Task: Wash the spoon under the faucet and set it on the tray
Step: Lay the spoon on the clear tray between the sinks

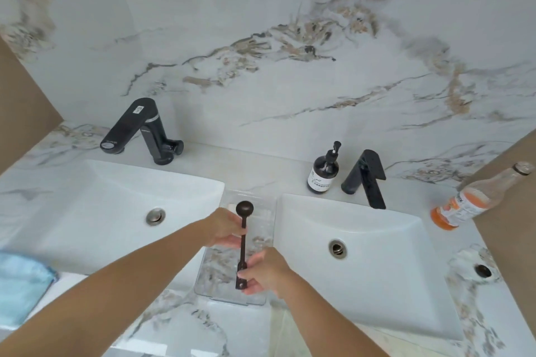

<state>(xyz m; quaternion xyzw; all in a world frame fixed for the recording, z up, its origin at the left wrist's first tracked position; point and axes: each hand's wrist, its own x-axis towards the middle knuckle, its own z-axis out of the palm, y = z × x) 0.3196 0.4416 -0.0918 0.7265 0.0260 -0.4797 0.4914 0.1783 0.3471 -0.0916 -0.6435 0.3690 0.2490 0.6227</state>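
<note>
A long dark spoon with a round bowl is held over a clear plastic tray that lies on the marble counter between two white sinks. My left hand grips the handle just below the bowl. My right hand pinches the handle's lower end. The spoon points away from me, bowl at the far end. A black faucet stands behind the right sink, and another black faucet behind the left sink. No water is running.
A dark pump soap bottle stands left of the right faucet. A glass bottle with orange liquid lies tilted at the right. A blue cloth rests at the left edge. A small counter hole sits right of the right sink.
</note>
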